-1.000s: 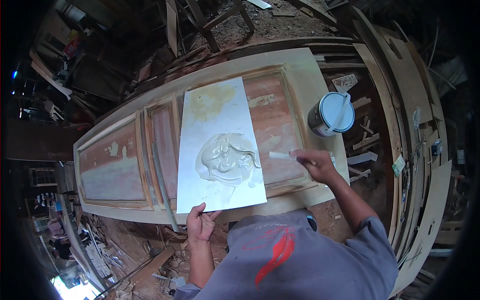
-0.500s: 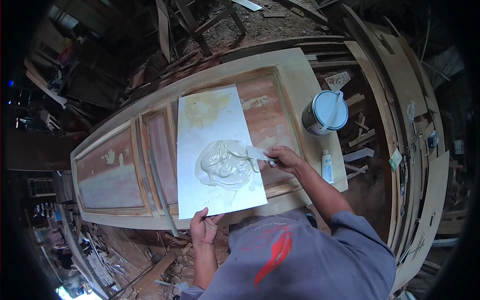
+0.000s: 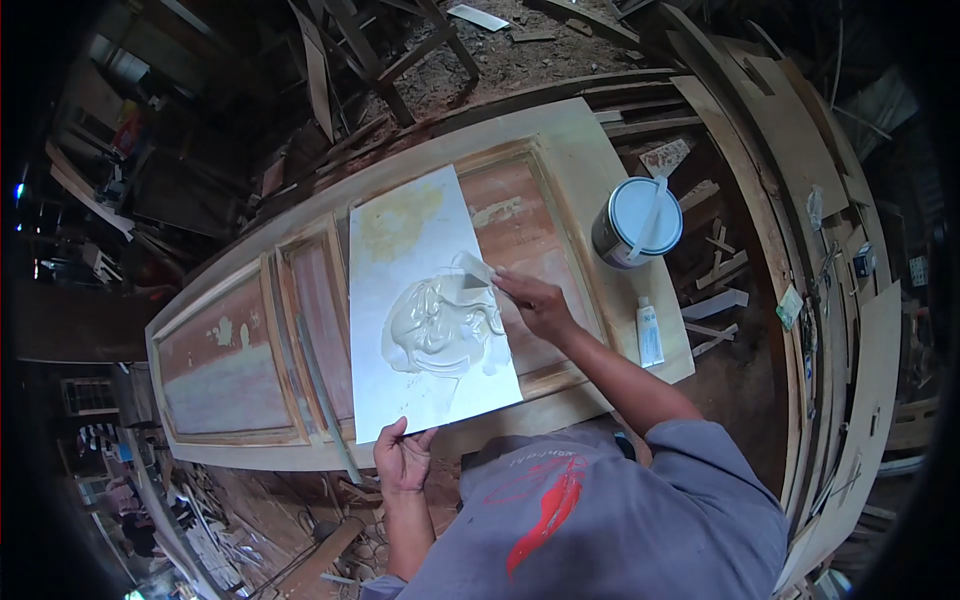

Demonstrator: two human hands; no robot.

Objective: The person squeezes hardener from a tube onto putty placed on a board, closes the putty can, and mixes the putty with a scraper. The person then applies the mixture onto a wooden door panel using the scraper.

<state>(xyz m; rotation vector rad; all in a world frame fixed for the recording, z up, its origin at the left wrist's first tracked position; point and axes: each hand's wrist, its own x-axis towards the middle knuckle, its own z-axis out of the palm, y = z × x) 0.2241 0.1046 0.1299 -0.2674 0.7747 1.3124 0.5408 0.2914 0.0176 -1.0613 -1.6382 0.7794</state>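
My right hand (image 3: 533,303) is closed on a pale flat putty spreader (image 3: 472,266), its blade at the upper right of a glossy heap of greyish-cream putty (image 3: 430,325). The putty is spread on a white board (image 3: 385,400), which also has a dried yellowish stain near its far end. At the board's near edge, my left hand (image 3: 404,458) grips it, thumb on top and the other fingers partly hidden below. The board lies over a panelled wooden door (image 3: 556,215) with patches of filler on its reddish panels.
On the door's right end stand a tin (image 3: 612,232) with a light-blue lid and a pale strip (image 3: 648,225) across it. Nearby rests a white tube (image 3: 649,337). Long planks (image 3: 745,190) line the right side; a wooden trestle (image 3: 420,55) and scraps lie beyond.
My right hand has moved left and away from me with the spreader, from the putty's right edge to its upper right. My left hand still holds the board; the view has shifted slightly.
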